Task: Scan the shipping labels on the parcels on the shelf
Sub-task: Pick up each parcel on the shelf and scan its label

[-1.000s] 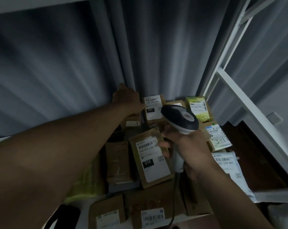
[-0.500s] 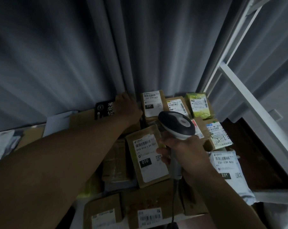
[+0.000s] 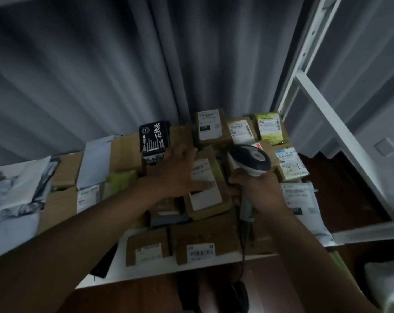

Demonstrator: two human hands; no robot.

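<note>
Several parcels with white shipping labels lie on the white shelf (image 3: 146,271). My left hand (image 3: 178,170) lies over a brown parcel (image 3: 206,199) in the middle, the thumb stretched across its label and the fingertips near the foot of an upright black box (image 3: 154,137). My right hand (image 3: 257,190) grips the handle of a barcode scanner (image 3: 251,160), whose dark head points at the back row. That row holds a brown labelled parcel (image 3: 208,125), a second one (image 3: 240,132) and a green packet (image 3: 270,127).
A white poly bag (image 3: 302,199) and a labelled box (image 3: 291,163) lie right of the scanner. Two brown parcels (image 3: 200,251) sit at the front edge. Cardboard boxes (image 3: 87,195) and crumpled bags (image 3: 15,184) fill the left. A white shelf frame (image 3: 327,123) stands right; a grey curtain hangs behind.
My left hand has drawn back from the rear of the shelf onto the middle brown parcel. The black box now shows. My right hand keeps hold of the scanner.
</note>
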